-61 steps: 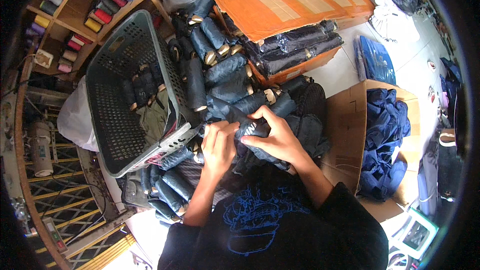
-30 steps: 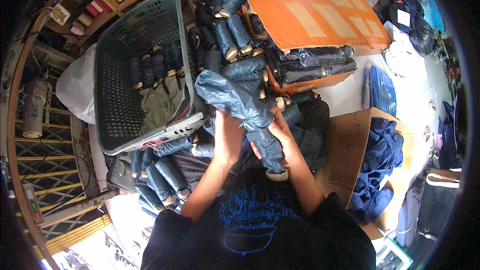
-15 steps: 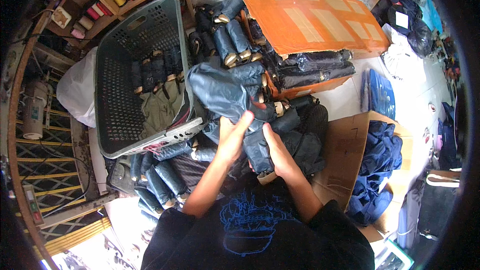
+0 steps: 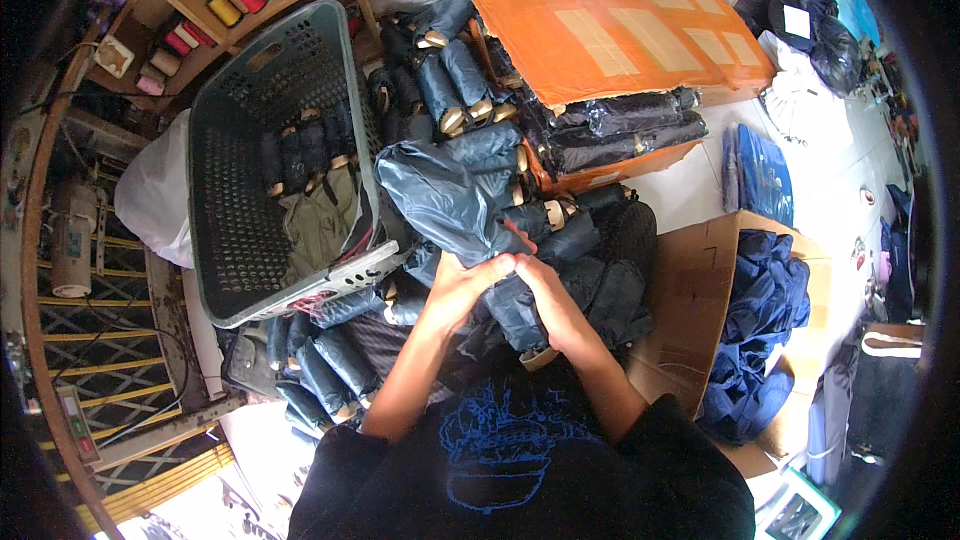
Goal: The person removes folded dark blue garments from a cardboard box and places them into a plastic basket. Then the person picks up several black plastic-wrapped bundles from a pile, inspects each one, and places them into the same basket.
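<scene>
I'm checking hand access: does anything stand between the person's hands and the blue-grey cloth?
Nothing visible does. The left hand and right hand are directly on the blue-grey cloth, though it hides some fingers. The basket stands to their left, not in between.

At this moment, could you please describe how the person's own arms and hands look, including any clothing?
The left hand and right hand show no gloves. The forearms are bare, without visible watch or bracelet. A black cloth shirt has sleeves ending near the elbows and a blue line drawing in front.
</scene>
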A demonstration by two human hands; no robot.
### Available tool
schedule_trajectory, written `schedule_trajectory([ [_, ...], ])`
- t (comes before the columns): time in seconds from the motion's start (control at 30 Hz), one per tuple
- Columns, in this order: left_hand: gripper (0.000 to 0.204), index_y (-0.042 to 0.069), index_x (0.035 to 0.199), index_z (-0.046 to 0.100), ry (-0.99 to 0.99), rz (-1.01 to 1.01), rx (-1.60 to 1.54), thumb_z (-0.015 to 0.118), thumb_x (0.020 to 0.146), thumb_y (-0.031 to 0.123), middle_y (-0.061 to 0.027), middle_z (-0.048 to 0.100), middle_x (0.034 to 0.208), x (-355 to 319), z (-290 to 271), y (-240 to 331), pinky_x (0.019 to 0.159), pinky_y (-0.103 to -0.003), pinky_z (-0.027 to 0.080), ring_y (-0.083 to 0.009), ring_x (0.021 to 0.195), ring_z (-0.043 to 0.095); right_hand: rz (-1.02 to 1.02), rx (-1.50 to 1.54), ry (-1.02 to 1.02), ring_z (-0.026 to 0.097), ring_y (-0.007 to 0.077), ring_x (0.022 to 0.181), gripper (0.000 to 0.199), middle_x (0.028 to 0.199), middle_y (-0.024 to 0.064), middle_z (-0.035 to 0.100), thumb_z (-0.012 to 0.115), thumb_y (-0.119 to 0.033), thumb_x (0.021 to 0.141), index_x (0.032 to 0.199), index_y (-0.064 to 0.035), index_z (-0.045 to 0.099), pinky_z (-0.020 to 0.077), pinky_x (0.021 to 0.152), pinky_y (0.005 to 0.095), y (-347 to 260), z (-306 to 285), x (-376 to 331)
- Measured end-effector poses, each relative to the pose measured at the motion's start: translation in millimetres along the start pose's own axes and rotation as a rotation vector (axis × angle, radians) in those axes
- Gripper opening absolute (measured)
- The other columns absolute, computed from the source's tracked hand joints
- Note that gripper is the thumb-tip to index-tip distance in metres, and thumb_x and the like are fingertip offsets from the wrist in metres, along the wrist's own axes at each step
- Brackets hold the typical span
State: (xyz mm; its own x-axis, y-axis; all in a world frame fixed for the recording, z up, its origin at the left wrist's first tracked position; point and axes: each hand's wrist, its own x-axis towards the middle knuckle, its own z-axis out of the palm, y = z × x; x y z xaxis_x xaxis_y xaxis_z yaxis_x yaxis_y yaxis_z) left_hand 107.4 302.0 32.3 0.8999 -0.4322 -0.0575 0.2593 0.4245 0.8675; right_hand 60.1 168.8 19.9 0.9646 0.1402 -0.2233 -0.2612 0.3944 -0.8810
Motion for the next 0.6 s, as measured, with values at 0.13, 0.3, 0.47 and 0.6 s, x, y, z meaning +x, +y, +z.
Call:
schedule_trajectory([
  [0.13, 0.048, -0.002, 0.12, 0.05, 0.09, 0.047, -0.241, 0.071, 0.083, 0.021, -0.016, 0.063, 0.105, 4, 9, 6, 0.088, -0.037, 0.048, -0.0257, 0.097, 0.062, 0.107, -0.146, 0.086, 0.053, 0.0089, 0.076, 0.039, 0.086, 0.002, 0.062, 0.055, -0.035, 0.094, 0.104, 0.002, 0.061, 0.0445, 0.069, 0.027, 3, 3, 6],
  [0.3, 0.034, -0.001, 0.109, 0.054, 0.264, -0.02, -0.084, 0.068, 0.08, 0.011, -0.0106, 0.064, 0.089, 4, 18, 2, 0.082, -0.035, 0.049, -0.021, 0.085, 0.063, 0.0, -0.306, 0.057, 0.057, 0.0105, 0.084, 0.044, 0.093, 0.0071, 0.064, 0.055, -0.036, 0.095, 0.115, 0.0034, 0.058, 0.0459, 0.076, 0.0278, 1, 0, 9],
  [0.47, 0.028, 0.0, 0.103, 0.055, 0.29, -0.088, -0.191, 0.067, 0.08, 0.01, -0.01, 0.063, 0.085, 6, 17, 3, 0.074, -0.032, 0.05, -0.0199, 0.08, 0.063, 0.002, -0.13, 0.043, 0.063, 0.0145, 0.081, 0.046, 0.096, 0.0101, 0.065, 0.054, -0.034, 0.095, 0.12, 0.0045, 0.053, 0.0522, 0.068, 0.0277, -14, 11, 6],
  [0.6, 0.025, -0.002, 0.1, 0.055, 0.21, -0.014, -0.171, 0.067, 0.082, 0.011, -0.0121, 0.063, 0.083, 12, 15, 20, 0.067, -0.033, 0.052, -0.0219, 0.075, 0.064, 0.307, -0.113, -0.036, 0.065, 0.0165, 0.07, 0.046, 0.09, 0.0096, 0.064, 0.058, -0.035, 0.092, 0.113, 0.0049, 0.055, 0.0536, 0.048, 0.0287, -29, 7, -3],
])
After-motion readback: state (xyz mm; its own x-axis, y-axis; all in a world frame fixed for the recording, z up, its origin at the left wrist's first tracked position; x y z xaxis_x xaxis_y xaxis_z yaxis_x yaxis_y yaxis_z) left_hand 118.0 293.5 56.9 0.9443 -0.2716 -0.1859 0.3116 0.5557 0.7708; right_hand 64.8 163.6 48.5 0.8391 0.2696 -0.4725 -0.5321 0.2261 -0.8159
